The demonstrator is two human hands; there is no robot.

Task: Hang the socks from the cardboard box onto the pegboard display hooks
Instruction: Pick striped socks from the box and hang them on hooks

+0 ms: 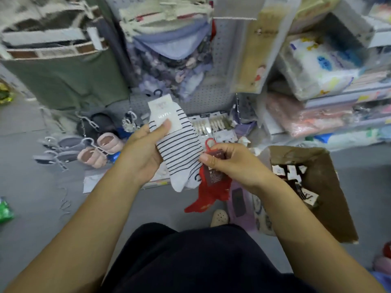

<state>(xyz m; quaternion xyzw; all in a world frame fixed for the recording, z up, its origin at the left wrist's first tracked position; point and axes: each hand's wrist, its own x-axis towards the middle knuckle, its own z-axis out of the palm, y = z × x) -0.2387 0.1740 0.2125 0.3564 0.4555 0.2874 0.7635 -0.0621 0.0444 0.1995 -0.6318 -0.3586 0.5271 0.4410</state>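
- Grey floor (31, 208) spreads under you, with shop goods lying on it at the foot of the display.
- The grey pegboard (220, 60) stands ahead of you, and hung clothes and packets cover much of it.
- The brown cardboard box (321, 208) sits on the floor to your right, open at the top. Carded socks (292, 172) lie in a heap inside it.
- Your left hand (141, 153) grips the striped socks (179, 149), white with thin dark stripes. Your thumb presses on their white card (165, 111) and your fingers curl behind them.
- You hold that pair up in front of the lower pegboard, toes hanging down. It is not on any peg.
- Your right hand (230, 161) pinches the red socks (211, 193) at their card, thumb on top. The pair dangles below your hand, just beside the striped pair and partly behind it.
- Pink slippers (99, 149) lie on the floor to the left of your hands, near grey ones.
- A black hook (157, 93) sticks up from the top of the striped pair's card.
- A red hook (210, 142) stands above your right hand's fingers.
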